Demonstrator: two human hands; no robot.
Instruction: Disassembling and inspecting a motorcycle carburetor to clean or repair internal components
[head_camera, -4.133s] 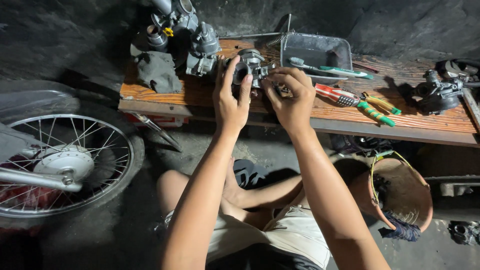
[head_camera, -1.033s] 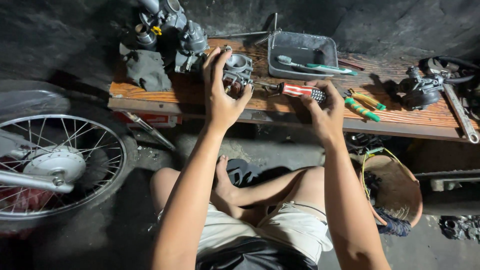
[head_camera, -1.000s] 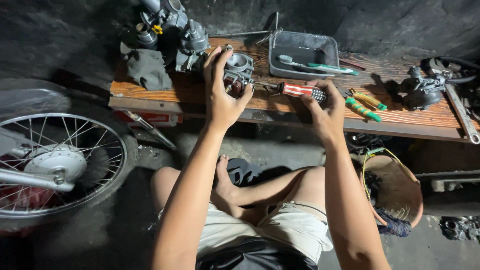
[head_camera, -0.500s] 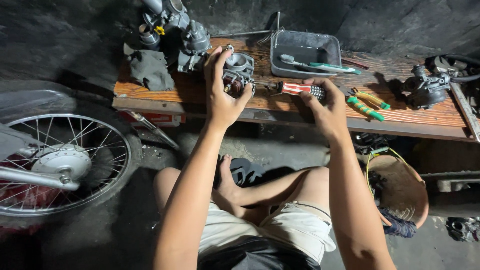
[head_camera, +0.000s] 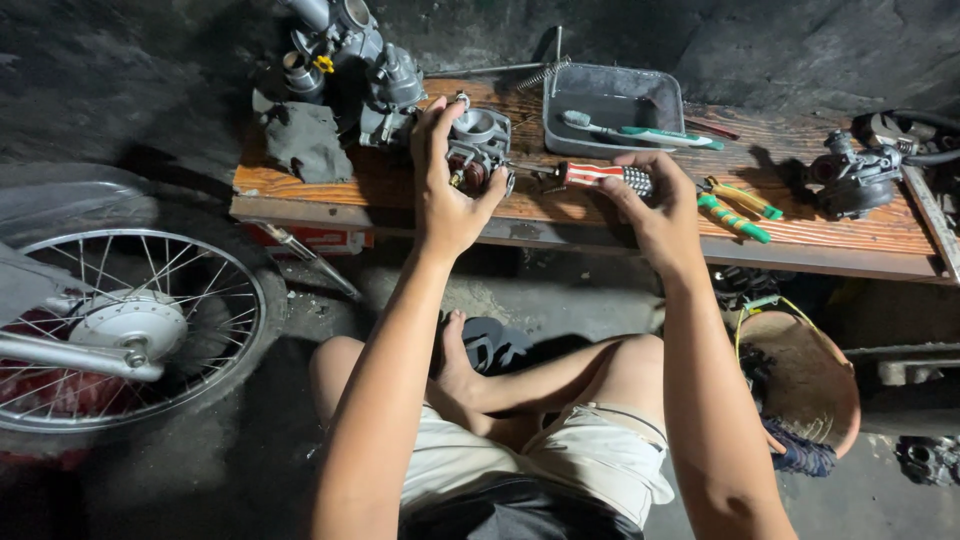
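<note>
Left hand (head_camera: 447, 195): gripping the carburetor (head_camera: 478, 150) on the bench (head_camera: 600, 215).
Right hand (head_camera: 655, 205): at 3 o'clock, holding the screwdriver (head_camera: 590, 176).

A small motorcycle repair workshop is showing here, rough and dim. A spoked motorcycle wheel (head_camera: 120, 320) with its hub is standing at the left of the frame on a stained concrete floor (head_camera: 180, 480). A low wooden plank bench (head_camera: 620, 215) is running across the upper middle, carrying carburetors (head_camera: 350, 50) at the upper left, another engine part (head_camera: 855, 180) at the upper right, a grey metal parts tray (head_camera: 610, 130), green-handled pliers (head_camera: 740, 205) and an oily rag (head_camera: 305, 140). Dark, bare walls are closing in behind.
</note>
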